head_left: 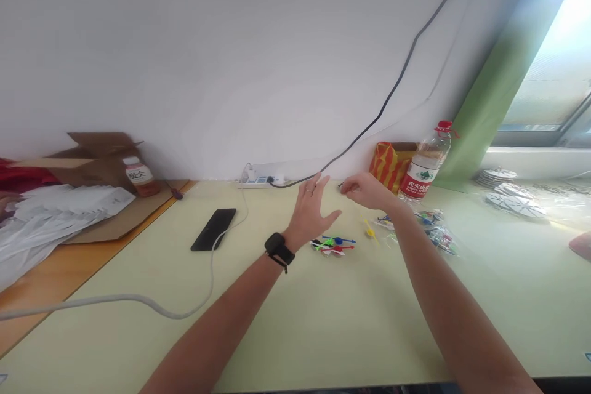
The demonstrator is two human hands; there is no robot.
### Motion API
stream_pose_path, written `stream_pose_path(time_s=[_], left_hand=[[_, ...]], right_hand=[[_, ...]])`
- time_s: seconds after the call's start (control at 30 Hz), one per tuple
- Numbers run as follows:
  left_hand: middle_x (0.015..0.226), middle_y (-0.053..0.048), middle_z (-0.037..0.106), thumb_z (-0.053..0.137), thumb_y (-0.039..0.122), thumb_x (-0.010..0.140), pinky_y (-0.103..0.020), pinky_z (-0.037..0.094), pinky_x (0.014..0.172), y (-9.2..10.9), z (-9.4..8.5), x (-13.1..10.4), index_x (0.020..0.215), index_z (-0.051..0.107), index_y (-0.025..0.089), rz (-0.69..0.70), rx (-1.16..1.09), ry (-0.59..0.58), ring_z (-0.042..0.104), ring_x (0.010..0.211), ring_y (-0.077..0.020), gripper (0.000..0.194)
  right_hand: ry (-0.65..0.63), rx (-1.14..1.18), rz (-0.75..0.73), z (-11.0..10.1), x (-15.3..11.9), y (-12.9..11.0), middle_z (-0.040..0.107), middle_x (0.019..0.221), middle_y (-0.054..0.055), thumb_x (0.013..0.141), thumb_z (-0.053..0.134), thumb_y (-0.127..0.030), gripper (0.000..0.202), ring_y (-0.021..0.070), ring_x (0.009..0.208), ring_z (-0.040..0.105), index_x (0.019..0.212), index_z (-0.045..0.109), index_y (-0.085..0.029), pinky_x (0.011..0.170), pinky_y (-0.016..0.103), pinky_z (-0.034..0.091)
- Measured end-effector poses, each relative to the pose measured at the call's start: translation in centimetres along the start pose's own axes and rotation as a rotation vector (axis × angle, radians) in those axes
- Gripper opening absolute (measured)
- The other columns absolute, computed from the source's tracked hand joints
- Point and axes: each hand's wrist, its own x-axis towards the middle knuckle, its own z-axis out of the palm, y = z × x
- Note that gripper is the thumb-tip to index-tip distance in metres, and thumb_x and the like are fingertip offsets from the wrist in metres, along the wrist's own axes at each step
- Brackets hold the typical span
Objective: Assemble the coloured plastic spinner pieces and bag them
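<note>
My left hand, with a black watch on its wrist, is raised over the table with its fingers stretched and the thumb apart; it holds nothing. Opposite it, my right hand is closed with the fingers curled together, and whatever may be in them is hidden. Just below the left hand lies a small pile of coloured plastic arrow spinners in blue, green, red, white and black. A single yellow arrow spinner lies to the right of it. Clear bags of small coloured pieces rest beyond my right forearm.
A large water bottle and a red-yellow bag stand by the wall. Leftward are a phone, a white cable, a power strip, a drink bottle and a cardboard box. White discs lie far right.
</note>
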Motion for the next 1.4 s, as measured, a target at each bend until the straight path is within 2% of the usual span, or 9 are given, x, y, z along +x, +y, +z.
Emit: stream_pose_path(time_s=[0.1,0.2,0.33,0.47,0.57,0.73,0.93,1.1,1.4], left_hand=[[0.150,-0.011,0.051,0.079,0.044,0.079,-0.047,0.039,0.113,-0.7,-1.1,1.8,0.147,0.047,0.025,0.034,-0.083,-0.110,0.044,0.139,-0.0327,0.077],[0.099,-0.006,0.075,0.070,0.046,0.087,-0.037,0.051,0.089,-1.8,-2.2,2.5,0.102,0.074,0.022,-0.009,-0.184,-0.294,0.068,0.098,-0.0245,0.028],[0.074,-0.004,0.073,0.074,0.051,0.082,-0.027,0.047,0.061,-3.7,-3.6,2.5,0.078,0.073,0.017,-0.145,-0.280,-0.342,0.064,0.067,-0.0165,0.034],[0.058,-0.002,0.065,0.077,0.056,0.076,-0.022,0.037,0.046,-5.7,-4.8,2.2,0.074,0.071,0.016,-0.284,-0.316,-0.377,0.056,0.051,-0.0125,0.041],[0.058,-0.003,0.067,0.077,0.057,0.077,-0.022,0.039,0.047,-6.8,-5.2,2.1,0.076,0.072,0.015,-0.325,-0.321,-0.398,0.061,0.053,-0.0139,0.042],[0.072,-0.007,0.074,0.068,0.057,0.086,-0.025,0.050,0.059,-7.7,-5.2,2.0,0.090,0.072,0.016,-0.299,-0.383,-0.460,0.069,0.066,-0.0177,0.041],[0.095,-0.011,0.077,0.059,0.058,0.093,-0.030,0.057,0.075,-7.3,-5.4,1.8,0.122,0.066,0.018,-0.278,-0.533,-0.575,0.072,0.090,-0.0218,0.049],[0.115,-0.013,0.073,0.059,0.057,0.093,-0.028,0.056,0.076,-7.1,-5.2,1.8,0.126,0.066,0.019,-0.308,-0.532,-0.543,0.072,0.097,-0.0217,0.051],[0.123,-0.011,0.072,0.054,0.061,0.094,-0.030,0.054,0.086,-6.3,-5.4,1.9,0.134,0.063,0.024,-0.325,-0.581,-0.541,0.068,0.110,-0.0223,0.055]], right_hand=[[-0.106,0.195,-0.086,-0.4,-0.8,-2.6,0.077,0.086,0.004,0.078,0.065,-0.020,0.010,0.0224,0.086,0.071,0.082,0.074,-0.020,0.083,0.032,0.056],[-0.178,0.314,-0.101,-0.6,-1.3,-3.5,0.076,0.094,0.004,0.076,0.072,-0.026,0.014,0.0220,0.090,0.070,0.090,0.072,-0.021,0.082,0.032,0.056],[-0.211,0.390,0.009,-0.6,-1.4,-2.0,0.075,0.092,0.005,0.077,0.076,-0.032,0.031,0.0205,0.086,0.070,0.105,0.070,-0.021,0.076,0.032,0.057],[-0.253,0.494,0.060,0.1,-1.0,0.0,0.072,0.079,0.005,0.078,0.078,-0.043,0.030,0.0181,0.073,0.067,0.091,0.071,-0.017,0.073,0.034,0.057],[-0.168,0.526,0.073,1.2,-0.4,0.8,0.072,0.078,0.006,0.077,0.079,-0.046,0.033,0.0183,0.072,0.066,0.089,0.071,-0.017,0.072,0.035,0.057],[0.198,0.249,0.099,3.3,0.4,0.9,0.068,0.080,0.002,0.071,0.080,-0.039,0.029,0.0169,0.070,0.061,0.085,0.062,-0.021,0.065,0.031,0.052],[0.089,0.275,0.099,4.5,0.2,0.4,0.071,0.089,0.004,0.081,0.071,-0.042,0.023,0.0178,0.077,0.065,0.085,0.062,-0.021,0.070,0.031,0.051],[0.355,0.254,0.202,5.2,0.4,0.5,0.068,0.085,0.003,0.075,0.076,-0.044,0.032,0.0176,0.069,0.064,0.083,0.056,-0.021,0.064,0.032,0.051],[0.141,0.396,0.170,5.4,0.1,-1.3,0.071,0.114,0.011,0.084,0.074,-0.044,0.039,0.0215,0.094,0.070,0.113,0.065,-0.021,0.082,0.036,0.057]])
